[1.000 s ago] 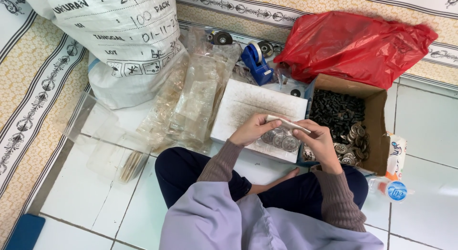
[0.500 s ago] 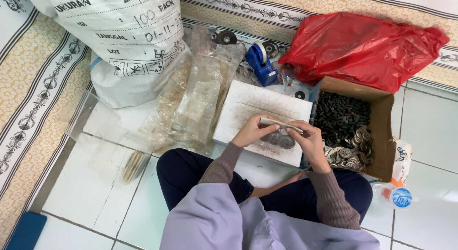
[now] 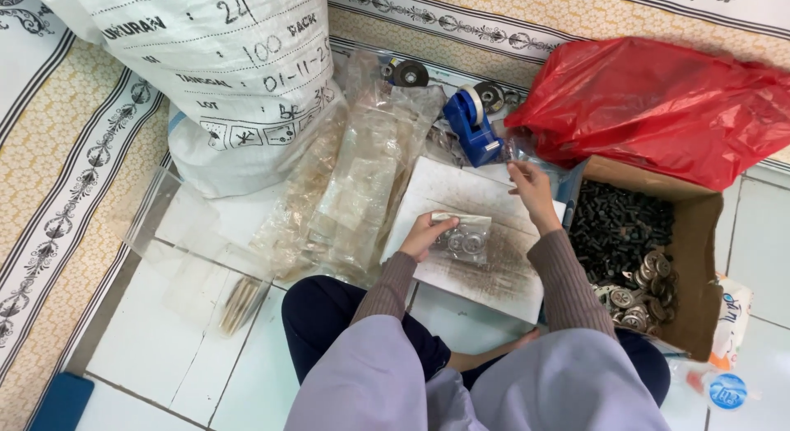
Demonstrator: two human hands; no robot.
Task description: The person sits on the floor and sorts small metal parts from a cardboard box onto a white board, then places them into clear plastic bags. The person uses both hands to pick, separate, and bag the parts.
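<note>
Pressing a small clear packet point(image 3: 462, 240) of metal discs on the white board point(image 3: 502, 276), the left hand point(image 3: 428, 235) holds it; the right hand point(image 3: 531, 192) is loosely curled, empty, near the blue tape dispenser point(image 3: 471, 126).

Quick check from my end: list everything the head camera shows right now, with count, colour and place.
small packet of metal discs: one, clear with silvery parts, on the board, under the left hand
board: one, white and smudged, on the floor before the person
tape dispenser: one, blue, behind the board
plastic bag: one, red, upper right
cardboard box: one, brown, right, holding black parts and silvery discs
woven sack: one, white, upper left
clear bags: a heap, transparent, left of the board
plastic sheet: one, clear, on the floor tiles at left
left hand: pressing the packet
right hand: raised toward the tape dispenser, pinching something too small to tell
</note>
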